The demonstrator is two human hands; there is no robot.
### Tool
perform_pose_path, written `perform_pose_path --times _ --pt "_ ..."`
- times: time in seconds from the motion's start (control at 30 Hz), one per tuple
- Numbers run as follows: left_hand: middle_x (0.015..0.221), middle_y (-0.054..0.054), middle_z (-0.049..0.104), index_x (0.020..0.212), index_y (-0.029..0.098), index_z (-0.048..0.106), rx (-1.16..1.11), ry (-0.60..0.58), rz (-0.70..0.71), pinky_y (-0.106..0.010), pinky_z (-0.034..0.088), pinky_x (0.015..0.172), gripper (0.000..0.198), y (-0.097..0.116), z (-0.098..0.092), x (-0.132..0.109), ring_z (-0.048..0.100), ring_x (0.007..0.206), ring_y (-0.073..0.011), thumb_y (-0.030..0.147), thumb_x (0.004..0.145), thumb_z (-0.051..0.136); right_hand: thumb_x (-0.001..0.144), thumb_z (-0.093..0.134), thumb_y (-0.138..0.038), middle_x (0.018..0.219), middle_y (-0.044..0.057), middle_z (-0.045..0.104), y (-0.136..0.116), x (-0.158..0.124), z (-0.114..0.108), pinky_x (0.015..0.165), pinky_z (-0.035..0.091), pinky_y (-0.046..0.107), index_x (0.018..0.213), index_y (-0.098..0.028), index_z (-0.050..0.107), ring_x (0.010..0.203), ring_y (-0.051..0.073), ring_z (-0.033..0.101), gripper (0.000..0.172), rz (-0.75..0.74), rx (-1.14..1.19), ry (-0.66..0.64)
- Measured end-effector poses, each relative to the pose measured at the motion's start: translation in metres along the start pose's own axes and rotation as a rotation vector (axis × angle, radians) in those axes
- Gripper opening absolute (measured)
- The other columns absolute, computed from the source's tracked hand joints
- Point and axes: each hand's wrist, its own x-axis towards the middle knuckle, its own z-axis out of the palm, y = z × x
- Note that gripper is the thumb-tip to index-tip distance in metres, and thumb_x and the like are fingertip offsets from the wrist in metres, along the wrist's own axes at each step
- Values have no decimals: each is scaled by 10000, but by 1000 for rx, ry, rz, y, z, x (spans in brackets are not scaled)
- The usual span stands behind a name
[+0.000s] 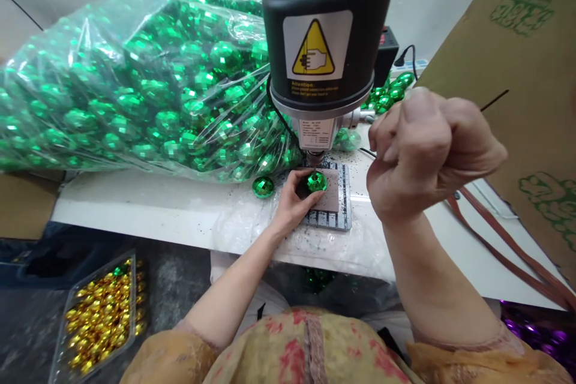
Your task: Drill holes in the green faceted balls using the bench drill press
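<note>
Under the bit of a small black bench drill press [321, 42], a shiny green faceted ball [317, 181] rests on the plate. The thumb and fingers of my left hand [294, 198] close round this ball from the left and steady it. The drill bit meets the top of the ball; how deep it goes I cannot tell. To the right of the drill head, my right hand [427, 150] is raised in a fist at the feed lever [366, 115], whose grip is hidden inside the fingers. A second green ball [263, 187] lies left of the grooved metal base [344, 216].
A big clear bag of green balls [148, 84] fills the back left. More green balls [396, 91] sit behind the drill. At right lean a cardboard box [508, 60] and a brown strap [504, 231]. Below left stands a tray of gold balls [101, 318]; purple balls [535, 336] are lower right.
</note>
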Motion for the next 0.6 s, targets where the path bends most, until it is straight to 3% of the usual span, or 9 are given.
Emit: perform_pose_path --times 0.1,0.37,0.6 --pt "1227 -86 649 1220 216 576 3 1 3 -397 483 1041 514 -1 0 0 618 1167 -238 353 788 817 891 574 -175 482 -52 224 6 -3 0 460 198 250 543 -156 170 429 15 322 533 -55 36 17" --pt "1249 -94 647 1213 210 578 8 5 13 -399 481 1046 507 0 0 0 618 1183 -243 363 791 815 898 549 -161 537 -46 255 6 -10 -6 524 322 237 552 -159 216 487 16 364 480 -54 13 -31" --pt "1255 -92 651 1206 217 581 5 17 21 -411 476 1057 492 2 2 -1 618 1197 -249 369 797 810 883 550 -165 512 -49 230 12 -16 -11 482 294 245 553 -160 187 469 22 311 491 -119 -30 -23"
